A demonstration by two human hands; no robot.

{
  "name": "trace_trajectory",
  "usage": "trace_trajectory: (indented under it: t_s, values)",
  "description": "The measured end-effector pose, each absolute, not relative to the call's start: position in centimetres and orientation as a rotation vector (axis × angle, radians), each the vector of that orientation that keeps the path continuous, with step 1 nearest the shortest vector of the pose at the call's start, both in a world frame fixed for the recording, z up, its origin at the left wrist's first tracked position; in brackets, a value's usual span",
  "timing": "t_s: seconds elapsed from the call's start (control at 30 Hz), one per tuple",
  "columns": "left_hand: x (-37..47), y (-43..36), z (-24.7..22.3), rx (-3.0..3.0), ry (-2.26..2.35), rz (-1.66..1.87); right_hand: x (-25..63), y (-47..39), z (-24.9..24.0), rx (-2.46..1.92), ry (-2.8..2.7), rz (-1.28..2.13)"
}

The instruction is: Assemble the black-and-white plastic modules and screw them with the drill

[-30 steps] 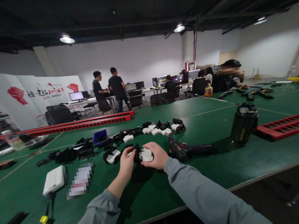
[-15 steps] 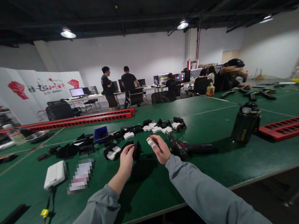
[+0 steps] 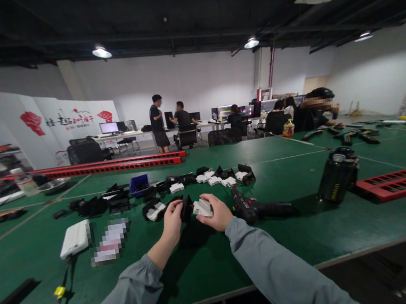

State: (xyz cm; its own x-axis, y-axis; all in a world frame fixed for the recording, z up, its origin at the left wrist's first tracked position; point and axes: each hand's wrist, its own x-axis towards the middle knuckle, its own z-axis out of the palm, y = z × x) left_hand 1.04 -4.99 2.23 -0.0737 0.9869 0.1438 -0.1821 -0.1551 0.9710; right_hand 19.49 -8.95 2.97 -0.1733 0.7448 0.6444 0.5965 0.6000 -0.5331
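Note:
Upright in my left hand (image 3: 172, 227) is a black plastic housing (image 3: 186, 209), pinched between thumb and fingers. My right hand (image 3: 219, 214) grips a white circuit breaker (image 3: 201, 208) by its right side. The breaker faces the housing's right side with a small gap, both held above the green table. Just left of my left hand lies a black housing with a white breaker (image 3: 155, 211) in it. A black power drill (image 3: 252, 206) rests on its side to the right of my right hand.
Several black housings and white breakers (image 3: 214, 180) lie beyond my hands, beside a blue bin (image 3: 139, 184). At left are a white power bank (image 3: 75, 238) with a cable and a blurred phone (image 3: 110, 242). A black device (image 3: 336, 175) and red slotted rails (image 3: 404, 182) stand right.
My right hand has turned the breaker from upright to sideways and brought it closer to the black housing. My left hand keeps its hold. The view has tilted slightly up.

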Motion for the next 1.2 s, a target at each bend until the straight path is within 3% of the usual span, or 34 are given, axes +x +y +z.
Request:
trace_trajectory:
  t_s: [0.83, 0.9, 1.1, 1.2]
  values:
    - [1.1, -4.7, 2.0, 1.355, 1.095, 1.533, 19.2, -9.3, 3.3, -1.011, -1.852, 0.186]
    - [0.6, -4.0, 1.9, 1.326, 1.108, 1.586, 19.2, -8.8, 3.0, -1.02, -1.713, 0.315]
    - [-0.1, -3.3, 2.4, 1.381, 1.041, 1.598, 19.8, -6.3, 1.6, -0.985, -1.263, 1.125]
    - [0.2, -4.1, 2.9, 1.466, 0.992, 1.588, 19.9, -5.6, 0.9, -0.964, -1.225, 1.233]
